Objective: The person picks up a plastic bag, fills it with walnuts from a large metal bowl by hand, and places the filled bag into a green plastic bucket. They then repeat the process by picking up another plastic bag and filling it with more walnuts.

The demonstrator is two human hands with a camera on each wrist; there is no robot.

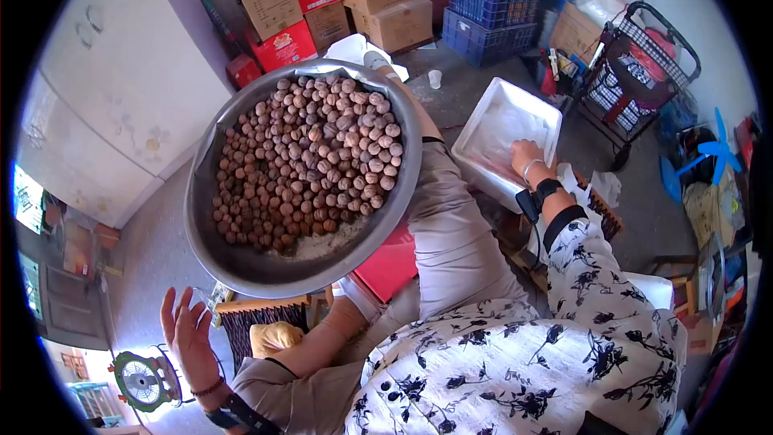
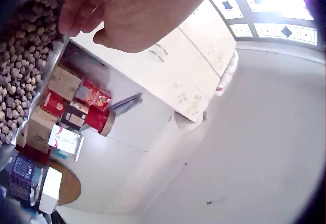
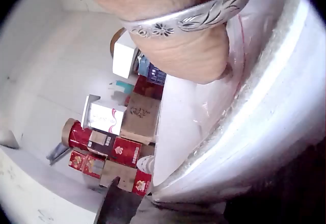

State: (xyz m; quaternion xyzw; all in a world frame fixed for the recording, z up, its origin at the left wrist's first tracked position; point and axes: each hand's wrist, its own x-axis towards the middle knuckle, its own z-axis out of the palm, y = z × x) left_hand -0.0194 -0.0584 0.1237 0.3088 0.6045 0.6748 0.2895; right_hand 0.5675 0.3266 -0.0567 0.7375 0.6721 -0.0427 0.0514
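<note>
A wide metal basin (image 1: 302, 280) full of walnuts (image 1: 306, 153) rests by the person's legs, with pale bits at its near edge. Just outside the basin's lower left rim, the left hand (image 1: 192, 342) is raised with fingers spread, holding nothing; in the left wrist view this hand (image 2: 127, 15) is beside the basin rim. Inside a white foam box (image 1: 483, 125) lined with clear plastic, the right hand (image 1: 529, 159) reaches down, its fingers bent; whether they hold anything is hidden. The right wrist view shows that hand (image 3: 183, 56) over the box's plastic lining (image 3: 204, 107), fingertips out of sight.
Cardboard and red boxes (image 1: 398, 24) and blue crates (image 1: 487, 32) stand at the back. A wheeled cart (image 1: 636, 72) is at the right, near a blue fan (image 1: 713, 149). A white cup (image 1: 435, 79) sits on the floor. Another fan (image 1: 143, 381) stands lower left.
</note>
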